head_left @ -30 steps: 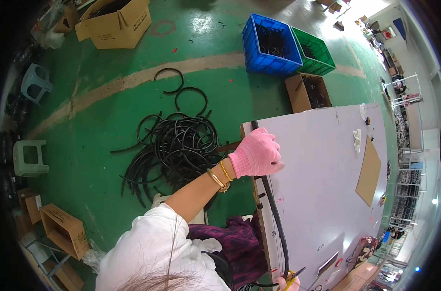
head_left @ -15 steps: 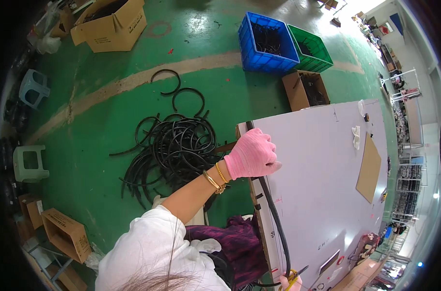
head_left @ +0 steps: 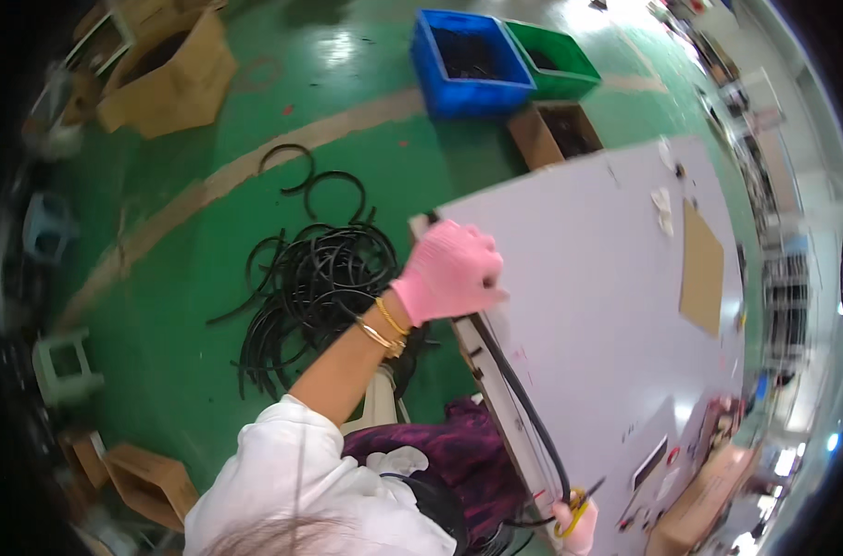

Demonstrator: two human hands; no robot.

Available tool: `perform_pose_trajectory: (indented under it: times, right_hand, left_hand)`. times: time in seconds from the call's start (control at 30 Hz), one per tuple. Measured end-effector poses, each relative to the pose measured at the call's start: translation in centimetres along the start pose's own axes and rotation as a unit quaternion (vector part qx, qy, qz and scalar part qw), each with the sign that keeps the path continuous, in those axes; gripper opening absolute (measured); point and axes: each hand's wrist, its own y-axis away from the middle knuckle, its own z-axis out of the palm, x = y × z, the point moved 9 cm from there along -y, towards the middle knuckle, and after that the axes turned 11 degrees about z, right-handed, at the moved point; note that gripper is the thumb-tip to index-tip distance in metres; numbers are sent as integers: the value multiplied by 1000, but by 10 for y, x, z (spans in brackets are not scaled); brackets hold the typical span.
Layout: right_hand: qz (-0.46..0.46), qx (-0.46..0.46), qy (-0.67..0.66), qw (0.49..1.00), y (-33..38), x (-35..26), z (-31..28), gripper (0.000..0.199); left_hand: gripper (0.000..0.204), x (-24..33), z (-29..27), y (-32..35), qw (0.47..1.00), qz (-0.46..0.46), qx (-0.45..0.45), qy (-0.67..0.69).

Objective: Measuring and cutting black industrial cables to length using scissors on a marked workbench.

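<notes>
At the near edge of a white table (head_left: 607, 306), a black hose (head_left: 519, 394) lay. The left hand (head_left: 451, 271), pink-gloved, pressed closed over its far end; the right hand (head_left: 574, 514) gripped yellow-handled scissors (head_left: 570, 508). A slipping hose could skew the cut.

Left hand (head_left: 451, 271) in pink glove, palm down, fingers curled closed, pressing flat. Left forearm bare, stretched forward and up from white sleeve, gold bangles at wrist. Right hand (head_left: 574, 515) low at lower edge, pink-gloved, mostly hidden; grip unclear.
</notes>
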Motion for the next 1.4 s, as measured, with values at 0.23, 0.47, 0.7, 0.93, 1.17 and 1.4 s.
perform_pose_trajectory:
  times: [0.23,0.47,0.7,0.93,1.17,1.4]
  right_hand:
    - [10,-73,30,997,-8,-14,10,8]
    - [65,-109,-42,991,13,5,-13,19]
    - [62,-101,62,991,-10,10,-32,21]
    - [2,26,303,953,-26,18,-33,43]
    - [52,31,345,937,-26,25,-32,45]
    - [47,46,344,937,-26,25,-31,46]
  left_hand:
    - [66,-14,8,6,983,-18,-107,-147]
    - [57,-8,23,1,979,55,-122,-153]
    - [54,-20,23,1,968,43,-157,-191]
    - [53,-25,22,1,967,36,-168,-189]
    - [52,-27,24,2,973,49,-157,-161]
    - [52,-26,24,1,974,46,-159,-156]
